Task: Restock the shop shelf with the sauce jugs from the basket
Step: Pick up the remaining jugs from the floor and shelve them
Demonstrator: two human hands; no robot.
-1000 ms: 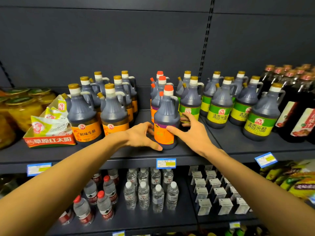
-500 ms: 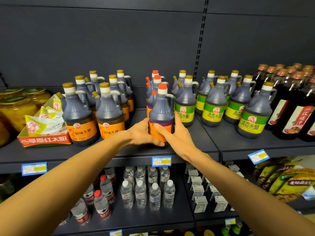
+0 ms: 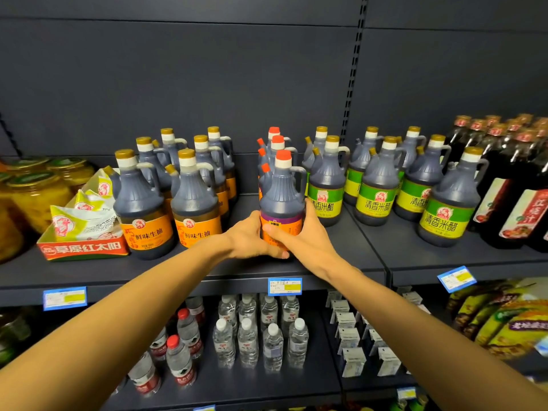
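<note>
Hands gripped one red-capped jug [image 3: 282, 200] from both sides: the left hand [image 3: 250, 237] curled round its lower left, fingers wrapping under the orange label, and the right hand [image 3: 305, 235] clasped its right side, thumb up beside the body. The jug stood upright at the front of the shelf [image 3: 355, 253], heading a row of red-capped jugs [image 3: 275, 142] behind it. Orange-label jugs [image 3: 195, 203] stood to its left, green-label jugs [image 3: 379, 188] to its right, dark bottles [image 3: 510, 185] further right. A snack box [image 3: 83, 241] and yellow jars [image 3: 35, 197] sat far left. Water bottles [image 3: 261, 333] filled the shelf below, under a price tag [image 3: 284, 286].
</note>
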